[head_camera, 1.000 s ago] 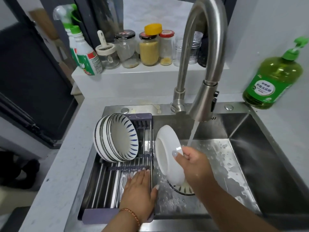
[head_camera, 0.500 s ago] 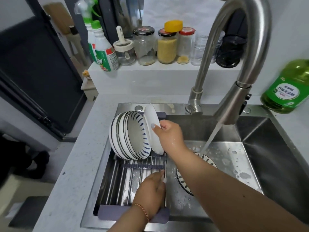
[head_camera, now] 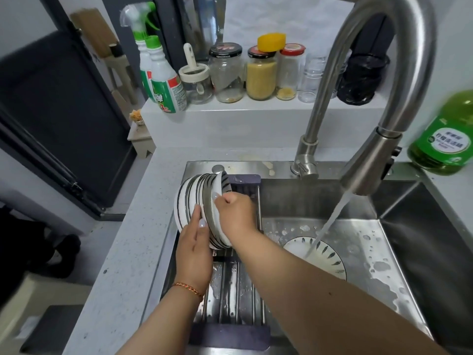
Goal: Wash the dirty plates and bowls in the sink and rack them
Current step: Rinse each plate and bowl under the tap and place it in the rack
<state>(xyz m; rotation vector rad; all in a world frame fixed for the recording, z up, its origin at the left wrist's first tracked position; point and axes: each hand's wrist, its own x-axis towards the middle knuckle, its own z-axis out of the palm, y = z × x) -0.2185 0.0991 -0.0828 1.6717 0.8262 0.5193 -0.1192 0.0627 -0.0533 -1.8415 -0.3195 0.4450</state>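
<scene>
Seating a rinsed bowl (head_camera: 217,219) on edge against the striped bowls (head_camera: 190,201) standing at the drying rack's (head_camera: 230,283) far end, right hand (head_camera: 236,213) pinching its rim for guidance, left hand (head_camera: 194,252) pressing flat-fingered against the stack, seemingly preventing toppling.

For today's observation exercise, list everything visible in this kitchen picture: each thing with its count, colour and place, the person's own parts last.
rack: one, steel bars, left over sink
stacked bowls: several, white with dark stripes, upright on rack
bowl in basin: one, white, under running water
sink: one, steel
faucet: one, steel, running
jars: several, glass, back ledge
spray bottles: two, white and green, ledge left
soap bottle: one, green, right counter
left hand: steadies stack
right hand: grips newest bowl
</scene>
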